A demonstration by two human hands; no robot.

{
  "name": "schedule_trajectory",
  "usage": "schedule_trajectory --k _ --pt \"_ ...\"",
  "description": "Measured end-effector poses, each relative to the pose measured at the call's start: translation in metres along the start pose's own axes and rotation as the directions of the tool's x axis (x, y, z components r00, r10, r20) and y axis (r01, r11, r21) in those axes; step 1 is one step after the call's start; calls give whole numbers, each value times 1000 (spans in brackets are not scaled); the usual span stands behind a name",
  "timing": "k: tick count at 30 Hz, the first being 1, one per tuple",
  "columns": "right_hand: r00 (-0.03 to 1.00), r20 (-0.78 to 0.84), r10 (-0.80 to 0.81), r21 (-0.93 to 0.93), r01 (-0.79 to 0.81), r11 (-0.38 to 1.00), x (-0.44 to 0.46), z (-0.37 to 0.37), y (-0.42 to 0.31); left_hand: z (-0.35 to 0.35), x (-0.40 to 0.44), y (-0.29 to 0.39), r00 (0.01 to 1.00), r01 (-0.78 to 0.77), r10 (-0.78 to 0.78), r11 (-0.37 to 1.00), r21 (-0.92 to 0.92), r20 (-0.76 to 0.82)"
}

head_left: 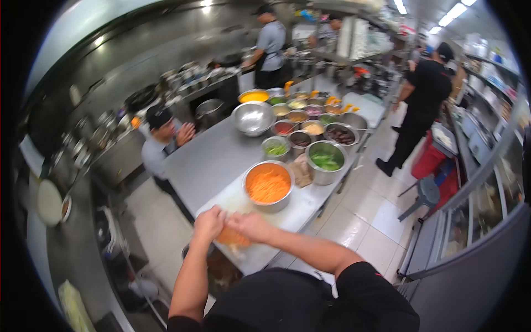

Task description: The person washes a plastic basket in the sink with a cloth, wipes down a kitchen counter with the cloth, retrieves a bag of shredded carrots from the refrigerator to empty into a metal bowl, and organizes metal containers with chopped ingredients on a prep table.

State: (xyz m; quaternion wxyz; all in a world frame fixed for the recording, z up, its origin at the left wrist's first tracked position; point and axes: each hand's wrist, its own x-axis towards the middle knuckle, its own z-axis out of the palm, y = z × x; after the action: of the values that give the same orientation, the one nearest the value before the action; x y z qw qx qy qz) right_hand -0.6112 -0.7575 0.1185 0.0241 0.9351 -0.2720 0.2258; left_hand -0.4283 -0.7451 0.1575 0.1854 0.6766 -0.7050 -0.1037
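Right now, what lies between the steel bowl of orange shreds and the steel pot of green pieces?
A crumpled, light-brown cloth or paper lies between the bowl and the pot, as the head view shows.

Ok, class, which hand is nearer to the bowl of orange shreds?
Right. The right hand is just this side of the bowl; the left hand is farther left.

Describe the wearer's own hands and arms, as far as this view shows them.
Both the left hand and the right hand are bare, with no gloves seen. The forearms are uncovered too. A black short-sleeved top covers the upper arms, with a small red mark on the right sleeve. Finer details are too blurred to tell.
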Motion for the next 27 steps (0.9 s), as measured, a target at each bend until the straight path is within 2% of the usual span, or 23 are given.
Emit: schedule_trajectory --k 1,3,4,6,9,11,12,13,14,15,16,18,20,23,25,27 --pt "999 44 14 -16 -13 1000 2 -2 -1 -3 0 2 1000 8 -9 1000 20 21" --pt "967 210 143 4 -147 989 10 -14 -9 -2 1 1 1000 -3 2 999 47 31" --pt "956 235 175 12 -183 983 15 -11 -15 2 3 -1 999 -33 32 998 52 17" --pt "927 275 257 4 -268 963 20 -9 -22 8 7 -5 1000 4 -4 999 43 10" --pt "931 288 225 172 -281 944 25 -14 -24 20 12 -21 993 113 -111 993 46 -29" --pt "932 295 212 194 -276 942 23 -8 -28 33 22 -37 988 140 -137 990 33 -67" --pt "926 297 234 181 -295 938 17 -5 -28 36 25 -42 974 219 -218 976 -2 -55" --pt "916 275 294 147 -342 928 10 5 -32 41 32 -48 960 277 -278 960 -42 -38" --pt "940 185 288 224 -325 919 0 34 -27 49 36 -59 972 223 -226 973 -57 -69" --pt "994 84 62 98 -71 993 -10 39 -23 48 39 -59 973 219 -219 976 -20 -71" --pt "970 76 230 237 -242 941 -11 14 -33 42 38 -52 976 206 -208 978 -28 -67" --pt "969 -18 245 330 -225 917 -18 -14 -35 38 43 -46 971 228 -231 972 -54 -63" --pt "952 -115 282 428 -209 879 -28 -10 -35 38 45 -48 950 300 -306 949 -96 -58" --pt "919 -164 358 438 -258 861 -40 16 -22 49 48 -66 921 378 -330 886 -268 208" --pt "906 -155 395 526 -263 809 -35 34 -13 25 17 -61 903 399 -177 687 -608 392" --pt "860 -4 510 686 -369 628 -30 17 -19 29 -16 -85 877 458 -126 510 -728 464"
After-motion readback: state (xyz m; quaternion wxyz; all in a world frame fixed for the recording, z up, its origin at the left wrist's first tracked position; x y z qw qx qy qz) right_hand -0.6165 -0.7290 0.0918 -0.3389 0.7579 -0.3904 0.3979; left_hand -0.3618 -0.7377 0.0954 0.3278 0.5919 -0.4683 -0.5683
